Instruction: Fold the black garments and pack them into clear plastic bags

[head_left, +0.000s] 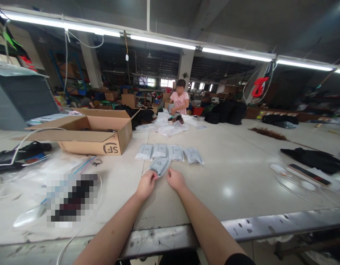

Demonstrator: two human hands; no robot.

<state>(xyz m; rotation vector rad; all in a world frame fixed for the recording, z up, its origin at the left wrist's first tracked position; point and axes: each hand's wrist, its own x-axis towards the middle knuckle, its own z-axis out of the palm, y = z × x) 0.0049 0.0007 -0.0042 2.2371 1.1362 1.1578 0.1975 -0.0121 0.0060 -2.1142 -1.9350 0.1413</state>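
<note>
A small clear plastic packet with a grey item inside (160,165) lies tilted on the pale table, its near corner pinched by my left hand (146,184). My right hand (175,179) is curled closed beside the packet's right edge; whether anything is between those fingers is hidden. Just beyond are several similar packets in a row: a leftmost packet (145,151), a second packet (160,150), a third packet (175,152), and a rightmost packet (193,155), which sits slightly apart and askew.
An open cardboard box (95,145) stands at left, near loose plastic bags (62,163). Across the table (214,173), a person in pink (181,101) works behind white plastic sheets (172,128). Black cloth (313,159) and a cabled white device (278,169) lie right. A metal edge runs in front.
</note>
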